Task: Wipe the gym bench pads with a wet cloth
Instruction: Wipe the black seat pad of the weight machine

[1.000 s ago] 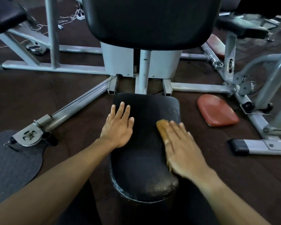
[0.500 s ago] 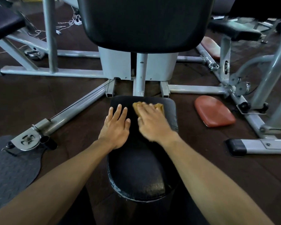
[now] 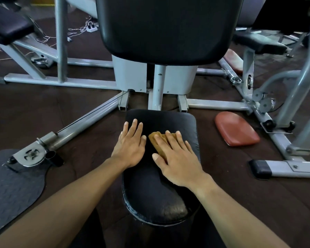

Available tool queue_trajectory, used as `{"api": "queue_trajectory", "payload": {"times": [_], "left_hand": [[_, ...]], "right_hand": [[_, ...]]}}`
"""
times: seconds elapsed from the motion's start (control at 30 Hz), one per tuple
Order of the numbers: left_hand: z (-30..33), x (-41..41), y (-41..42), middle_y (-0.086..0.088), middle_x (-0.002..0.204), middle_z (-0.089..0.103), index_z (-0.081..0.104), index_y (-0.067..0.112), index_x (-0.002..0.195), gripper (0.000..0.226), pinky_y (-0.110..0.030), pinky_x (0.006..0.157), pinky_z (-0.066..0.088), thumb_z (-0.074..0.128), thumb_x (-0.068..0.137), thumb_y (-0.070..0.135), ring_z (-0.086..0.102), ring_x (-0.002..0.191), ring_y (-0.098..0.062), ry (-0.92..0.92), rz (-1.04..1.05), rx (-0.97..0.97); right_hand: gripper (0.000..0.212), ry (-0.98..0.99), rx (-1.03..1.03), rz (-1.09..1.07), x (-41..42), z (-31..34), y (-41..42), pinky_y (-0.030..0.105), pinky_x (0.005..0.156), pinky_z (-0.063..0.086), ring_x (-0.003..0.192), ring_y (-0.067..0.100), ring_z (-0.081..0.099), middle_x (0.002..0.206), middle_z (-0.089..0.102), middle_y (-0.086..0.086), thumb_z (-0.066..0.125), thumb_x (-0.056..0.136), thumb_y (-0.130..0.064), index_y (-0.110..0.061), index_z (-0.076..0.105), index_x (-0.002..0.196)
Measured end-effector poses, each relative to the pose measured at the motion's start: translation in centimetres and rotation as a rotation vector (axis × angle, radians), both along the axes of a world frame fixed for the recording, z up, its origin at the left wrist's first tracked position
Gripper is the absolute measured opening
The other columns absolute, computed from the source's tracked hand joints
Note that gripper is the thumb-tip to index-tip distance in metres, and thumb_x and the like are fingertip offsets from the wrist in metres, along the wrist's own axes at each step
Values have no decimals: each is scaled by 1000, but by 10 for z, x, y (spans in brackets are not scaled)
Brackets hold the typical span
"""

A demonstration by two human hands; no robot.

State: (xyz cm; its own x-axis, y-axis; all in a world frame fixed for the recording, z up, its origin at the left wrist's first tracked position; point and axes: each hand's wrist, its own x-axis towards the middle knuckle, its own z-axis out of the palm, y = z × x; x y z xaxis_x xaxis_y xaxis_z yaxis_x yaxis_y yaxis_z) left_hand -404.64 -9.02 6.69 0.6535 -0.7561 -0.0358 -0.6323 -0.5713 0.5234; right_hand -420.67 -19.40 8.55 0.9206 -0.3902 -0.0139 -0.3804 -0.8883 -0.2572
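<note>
Your left hand (image 3: 130, 147) lies flat on the bench (image 3: 150, 190) seat pad, fingers straight and released, steadying it. Just right of those fingers, your right hand (image 3: 177, 160) presses the brown cloth (image 3: 155, 140) down, fingers extended, grasping nothing. Keep that palm flat and sweep overlapping strokes out to the pad's edges.

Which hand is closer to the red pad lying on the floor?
The right hand. It presses the cloth on the black seat, on the side nearer the red pad. The left hand lies flat on the seat's far side.
</note>
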Motion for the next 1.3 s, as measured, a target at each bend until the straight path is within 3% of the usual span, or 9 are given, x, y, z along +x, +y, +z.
{"api": "queue_trajectory", "payload": {"times": [0.57,0.9,1.13,1.3], "left_hand": [[2,-2,-1,0,162,-4,10,17,153,56,-42,119,1,26,103,35,-14,147,-25,-14,0,16],[4,-3,1,0,162,-4,11,17,153,55,-41,119,1,26,103,34,-14,147,-24,-7,0,6],[5,-1,4,2,162,-4,12,18,153,58,-38,118,0,34,102,36,-15,146,-18,85,10,-58],[35,-28,38,4,161,-5,6,17,153,65,-28,117,-3,34,101,42,-13,146,-11,123,-8,55]], "right_hand": [[54,-111,62,-23,29,-10,-19,42,120,16,149,20,9,161,18,2,30,104,-33,-17,18,153],[51,-169,88,-18,30,-8,-20,38,118,21,148,21,17,158,27,4,39,103,-24,-14,26,151],[51,-162,87,-23,31,-13,-24,43,115,31,147,23,21,156,31,6,39,102,-23,-14,28,150],[48,-54,276,-82,25,18,-22,43,114,32,145,24,25,154,35,7,40,102,-22,-12,32,149]]}}
